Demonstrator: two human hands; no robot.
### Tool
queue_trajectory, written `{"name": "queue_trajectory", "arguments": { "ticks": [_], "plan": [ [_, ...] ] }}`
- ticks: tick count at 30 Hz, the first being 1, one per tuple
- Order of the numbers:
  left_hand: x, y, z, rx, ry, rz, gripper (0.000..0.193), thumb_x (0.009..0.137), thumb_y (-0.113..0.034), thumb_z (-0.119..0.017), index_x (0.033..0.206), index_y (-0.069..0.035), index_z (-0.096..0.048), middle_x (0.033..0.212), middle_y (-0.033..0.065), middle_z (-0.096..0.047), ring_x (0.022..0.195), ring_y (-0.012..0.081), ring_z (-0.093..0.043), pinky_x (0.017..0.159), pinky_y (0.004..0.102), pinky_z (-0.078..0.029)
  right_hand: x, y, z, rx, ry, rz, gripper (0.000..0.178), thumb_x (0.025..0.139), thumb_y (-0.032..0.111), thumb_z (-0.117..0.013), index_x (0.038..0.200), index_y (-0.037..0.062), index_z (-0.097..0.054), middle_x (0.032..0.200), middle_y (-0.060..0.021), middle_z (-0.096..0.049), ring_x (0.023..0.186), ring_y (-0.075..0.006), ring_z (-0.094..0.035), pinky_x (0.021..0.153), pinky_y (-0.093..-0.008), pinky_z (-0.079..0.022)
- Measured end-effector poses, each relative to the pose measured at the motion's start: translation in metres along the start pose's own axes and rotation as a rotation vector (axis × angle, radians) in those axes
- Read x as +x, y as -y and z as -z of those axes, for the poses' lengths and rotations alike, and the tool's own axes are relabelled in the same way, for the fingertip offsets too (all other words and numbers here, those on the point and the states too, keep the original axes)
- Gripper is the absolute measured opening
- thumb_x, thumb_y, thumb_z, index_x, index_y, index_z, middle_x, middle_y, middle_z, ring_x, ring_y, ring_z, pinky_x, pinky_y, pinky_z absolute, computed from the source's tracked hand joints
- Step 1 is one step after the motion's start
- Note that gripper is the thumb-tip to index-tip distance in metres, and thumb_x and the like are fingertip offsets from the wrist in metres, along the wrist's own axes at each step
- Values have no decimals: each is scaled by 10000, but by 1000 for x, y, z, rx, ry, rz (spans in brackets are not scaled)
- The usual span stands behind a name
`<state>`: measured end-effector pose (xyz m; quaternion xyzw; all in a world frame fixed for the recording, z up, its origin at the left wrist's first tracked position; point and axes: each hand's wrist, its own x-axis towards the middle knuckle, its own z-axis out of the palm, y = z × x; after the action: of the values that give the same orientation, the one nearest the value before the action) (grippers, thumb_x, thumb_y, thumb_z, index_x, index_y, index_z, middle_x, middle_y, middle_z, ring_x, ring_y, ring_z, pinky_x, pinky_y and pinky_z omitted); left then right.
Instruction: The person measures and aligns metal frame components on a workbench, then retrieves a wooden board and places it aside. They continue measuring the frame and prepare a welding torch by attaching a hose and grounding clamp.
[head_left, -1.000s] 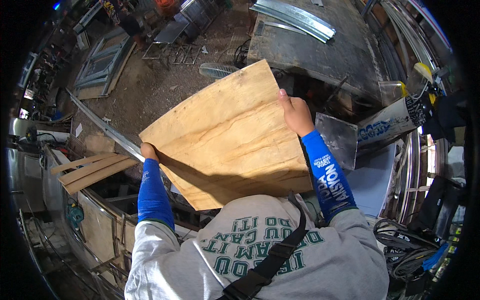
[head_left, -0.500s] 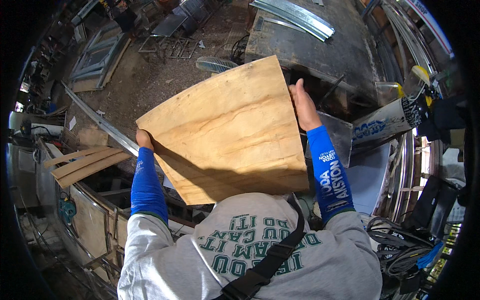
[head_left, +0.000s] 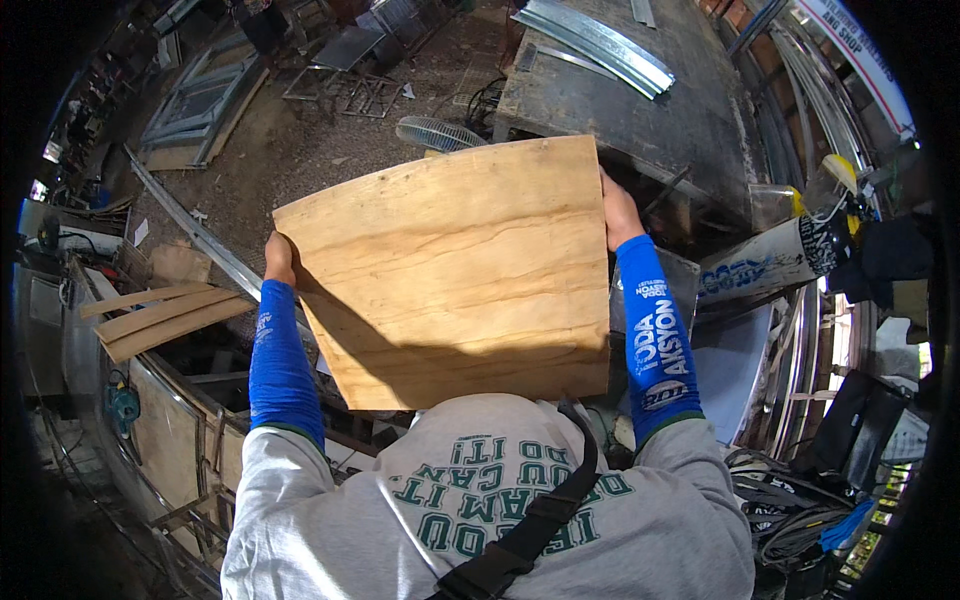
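A broad plywood sheet (head_left: 460, 270) is held up in front of my chest, its grain running across and a shadow over its lower part. My left hand (head_left: 280, 258) grips the sheet's left edge near the upper left corner, with the fingers hidden behind it. On the opposite side my right hand (head_left: 620, 210) is closed on the right edge, below the upper right corner; its fingers are mostly out of sight behind the wood. Both forearms wear blue sleeves.
A dark workbench (head_left: 630, 120) bearing bent metal channels (head_left: 600, 45) stands beyond the sheet, near a fan (head_left: 438, 133). Wood strips (head_left: 175, 320) and a long metal bar (head_left: 195, 230) lie at left. At right are a white cylinder (head_left: 755, 262) and coiled cables (head_left: 790, 510).
The plywood has turned slightly clockwise, its upper right corner shifting right and its left side rising. My right hand, earlier flat with fingers raised beside the edge, now grips it.
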<state>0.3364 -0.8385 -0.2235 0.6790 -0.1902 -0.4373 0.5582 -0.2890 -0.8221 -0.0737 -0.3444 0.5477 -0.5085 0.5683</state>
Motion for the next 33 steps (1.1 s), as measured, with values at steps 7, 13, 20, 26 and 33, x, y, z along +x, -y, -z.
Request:
{"name": "queue_trajectory", "arguments": {
  "ticks": [7,13,20,26,33],
  "plan": [
    [-9,0,-3,6,-59,-27,479,1032,-322,-394,1256,15,-651,1238,126,-682,1097,241,-644,946,378,-487,-14,34,-5,-51,128,70,873,1020,712,-265,1123,-33,-708,1156,-193,-721,1107,-312,-666,964,-415,-498],
    [-5,-15,-15,107,-86,-73,545,1040,-344,-391,1314,74,-606,1324,173,-647,1198,274,-610,989,395,-459,34,39,-26,-888,-355,355,909,1002,726,-313,855,-86,-693,900,-354,-659,949,-482,-652,880,-501,-489],
    [-6,-13,-16,60,-73,-84,465,1047,-315,-381,1244,3,-658,1203,117,-697,1050,234,-665,923,356,-501,36,38,-12,-420,-264,225,762,1033,630,-428,996,-67,-735,989,-188,-742,900,-257,-686,859,-414,-511],
    [-24,-9,-8,-8,-69,-61,491,1044,-325,-375,1304,1,-636,1271,130,-684,1132,243,-659,979,360,-496,25,16,-10,130,-63,6,746,1072,596,-359,1266,-62,-654,1263,-119,-687,1171,-236,-622,1020,-359,-458],
    [-44,-36,-27,-80,72,-57,496,1064,-357,-387,1324,-10,-628,1322,126,-667,1185,238,-640,1038,366,-474,48,51,-12,-607,-201,145,955,989,766,-322,1214,-97,-663,1285,-235,-651,1213,-273,-598,1036,-383,-437]
  ]
}}
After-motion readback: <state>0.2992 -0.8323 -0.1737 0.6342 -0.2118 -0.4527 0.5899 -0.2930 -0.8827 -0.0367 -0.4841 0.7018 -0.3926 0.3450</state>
